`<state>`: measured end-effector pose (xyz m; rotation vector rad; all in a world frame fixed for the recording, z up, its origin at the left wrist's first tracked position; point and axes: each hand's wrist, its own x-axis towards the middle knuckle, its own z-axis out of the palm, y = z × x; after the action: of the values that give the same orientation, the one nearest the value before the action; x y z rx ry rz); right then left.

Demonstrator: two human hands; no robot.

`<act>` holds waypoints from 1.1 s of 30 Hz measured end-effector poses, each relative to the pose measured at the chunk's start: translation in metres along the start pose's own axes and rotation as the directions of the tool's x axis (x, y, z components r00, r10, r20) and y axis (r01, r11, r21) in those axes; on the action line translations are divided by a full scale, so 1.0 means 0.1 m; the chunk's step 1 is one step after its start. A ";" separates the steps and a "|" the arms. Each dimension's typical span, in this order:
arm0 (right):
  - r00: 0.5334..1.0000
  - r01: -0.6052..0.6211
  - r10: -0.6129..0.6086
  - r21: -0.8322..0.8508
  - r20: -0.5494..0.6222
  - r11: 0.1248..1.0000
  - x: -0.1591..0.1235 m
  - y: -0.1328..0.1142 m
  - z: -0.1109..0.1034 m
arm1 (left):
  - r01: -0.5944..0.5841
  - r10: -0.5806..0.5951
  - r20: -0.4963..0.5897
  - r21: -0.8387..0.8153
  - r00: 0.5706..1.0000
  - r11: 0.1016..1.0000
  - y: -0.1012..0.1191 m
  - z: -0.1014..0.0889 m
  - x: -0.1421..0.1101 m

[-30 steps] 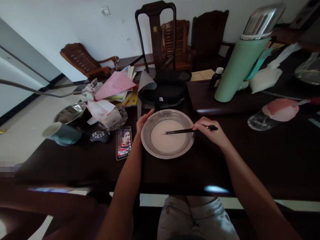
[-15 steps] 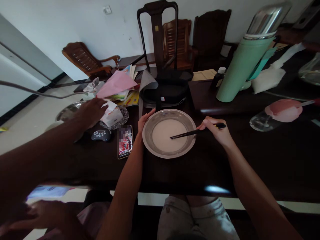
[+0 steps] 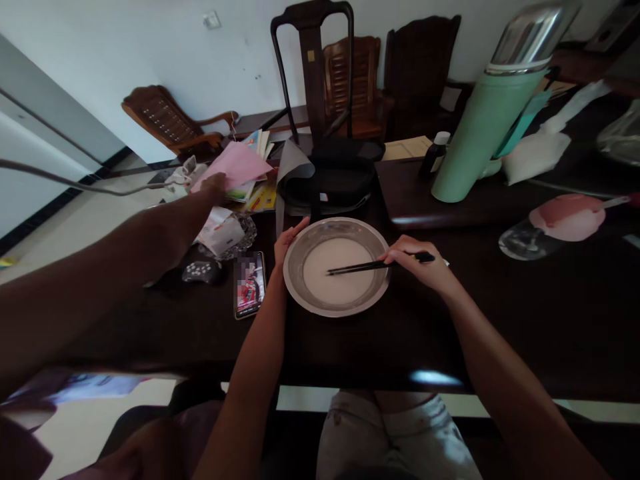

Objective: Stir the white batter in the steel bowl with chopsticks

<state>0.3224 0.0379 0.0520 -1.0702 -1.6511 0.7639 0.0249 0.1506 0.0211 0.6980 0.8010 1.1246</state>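
Observation:
A wide metal bowl (image 3: pixel 300 297) stands on the dark table in front of me, with a whitish liquid (image 3: pixel 340 280) in it. My left hand (image 3: pixel 287 243) grips the bowl's left rim, fingers along the outside. In my right hand (image 3: pixel 417 261) is a pair of black chopsticks (image 3: pixel 357 267), pinched near the upper end. Their tips dip into the liquid left of the bowl's middle, and the shafts cross over the right rim.
Left of the bowl lie a phone (image 3: pixel 251 285) and a game controller (image 3: pixel 201 271). Another person's hand (image 3: pixel 215 187) touches pink paper (image 3: pixel 240 163) on a stack of booklets. A green thermos (image 3: pixel 483 133) stands at the back right, near a pink-and-clear container (image 3: pixel 565 220).
My right hand and the chopsticks have shifted left, tips moving left through the liquid. The other person's hand has reached farther forward to the pink paper. My left hand stays on the bowl.

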 end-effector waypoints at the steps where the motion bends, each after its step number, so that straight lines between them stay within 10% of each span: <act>1: 0.999 -0.007 0.006 -0.007 -0.035 1.000 0.00 0.00 -0.01 | -0.003 0.003 0.004 0.006 1.000 1.000 0.00 0.00 0.00; 33: 0.997 0.024 -0.028 -0.044 -0.078 0.999 0.01 -0.02 0.00 | 0.018 -0.019 0.011 0.023 1.000 1.000 -0.01 -0.04 0.00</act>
<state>0.3217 0.0377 0.0537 -1.0932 -1.6174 0.6636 0.0224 0.1511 0.0181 0.7144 0.8102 1.0952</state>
